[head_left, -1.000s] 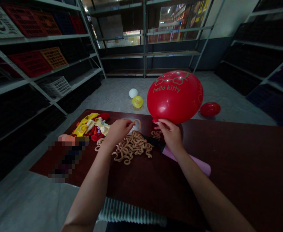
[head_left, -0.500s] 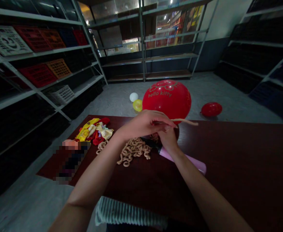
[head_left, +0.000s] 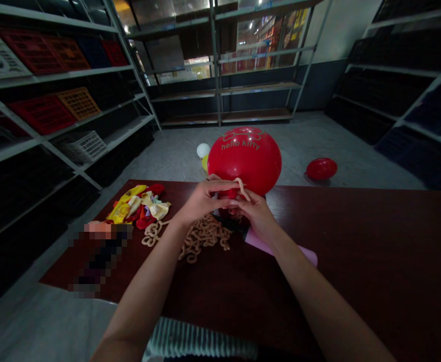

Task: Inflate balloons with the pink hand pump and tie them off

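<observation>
- We see the left hand point(head_left: 201, 201) and the right hand point(head_left: 256, 215) meeting just above the dark reddish-brown desk point(head_left: 356, 261), their fingers curled in towards each other.
- The round, glossy red latex balloon point(head_left: 244, 158), printed "hello kitty", stands upright directly above both hands, with its narrow neck down among the fingers.
- The right hand's grip looks closed on that neck. The left hand's grip is nearly closed beside it, but its fingers partly hide what it has hold of, so we cannot tell.
- A curled tan rubber strip point(head_left: 242, 187) rises from between the fingertips. We cannot tell which grip has it.
- We judge that the neck is best kept pinched firmly, with the strip held close against it and the fingers clear, so that no air slips out.
- A loose pile of curled tan strips point(head_left: 203, 236) lies on the desk, just below the left wrist, and a heap of limp yellow, red and cream balloons point(head_left: 137, 208) lies beyond it.
- A pink-and-black plastic hand pump point(head_left: 277, 246) lies under the right wrist.
- On the grey floor beyond are a smaller red balloon point(head_left: 321, 169) and a white balloon point(head_left: 203, 150), with metal shelves point(head_left: 220, 90) behind them.
</observation>
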Tool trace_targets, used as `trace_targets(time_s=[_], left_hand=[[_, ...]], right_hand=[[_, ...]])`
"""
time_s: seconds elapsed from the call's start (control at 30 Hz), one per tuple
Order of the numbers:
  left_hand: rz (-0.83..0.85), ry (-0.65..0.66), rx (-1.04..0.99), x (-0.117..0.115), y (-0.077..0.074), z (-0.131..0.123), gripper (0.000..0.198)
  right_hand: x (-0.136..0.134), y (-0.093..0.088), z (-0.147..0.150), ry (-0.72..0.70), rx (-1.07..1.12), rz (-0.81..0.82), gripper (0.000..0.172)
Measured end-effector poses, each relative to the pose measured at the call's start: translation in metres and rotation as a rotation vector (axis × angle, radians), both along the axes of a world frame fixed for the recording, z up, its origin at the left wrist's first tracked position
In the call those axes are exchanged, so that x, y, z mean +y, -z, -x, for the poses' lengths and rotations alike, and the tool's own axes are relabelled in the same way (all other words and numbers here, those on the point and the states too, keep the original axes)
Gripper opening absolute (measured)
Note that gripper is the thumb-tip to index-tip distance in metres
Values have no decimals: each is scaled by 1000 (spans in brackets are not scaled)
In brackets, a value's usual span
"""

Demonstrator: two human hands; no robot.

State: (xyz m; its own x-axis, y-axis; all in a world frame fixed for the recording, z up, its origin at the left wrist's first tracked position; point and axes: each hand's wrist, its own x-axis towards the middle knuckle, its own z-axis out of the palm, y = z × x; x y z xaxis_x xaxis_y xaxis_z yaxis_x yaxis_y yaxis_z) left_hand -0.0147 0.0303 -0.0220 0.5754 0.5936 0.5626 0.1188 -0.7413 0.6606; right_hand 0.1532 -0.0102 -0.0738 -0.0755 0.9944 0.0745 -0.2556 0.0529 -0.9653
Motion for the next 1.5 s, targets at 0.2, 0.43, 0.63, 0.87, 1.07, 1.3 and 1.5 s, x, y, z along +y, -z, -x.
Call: trace_targets(time_s=[0.2, 0.43, 0.63, 0.87, 1.07, 1.3, 1.5], left_hand=[[38, -105, -184, -11, 13, -14, 17], [-115, -381, -226, -29, 19, -18, 11], [-116, -344, -304, -28, 5, -19, 11], [-161, -262, -312, -7, -21, -13, 10], [-207, -217, -210, 18, -30, -12, 11], [-225, -130, -101, 29, -24, -13, 14], [-36, -106, -191, 36, -16, -11, 14]], right_hand=[[-1, -5, 1, 52, -39, -27, 29], [-4, -8, 2, 65, -151, -49, 35], [-8, -24, 6, -113, 88, 59, 34], [8, -68, -9, -237, -60, -52, 67], [25, -86, -29, -211, -330, -174, 73], [41, -65, -40, -105, -241, -205, 37], [48, -54, -46, -158, -58, -247, 20]])
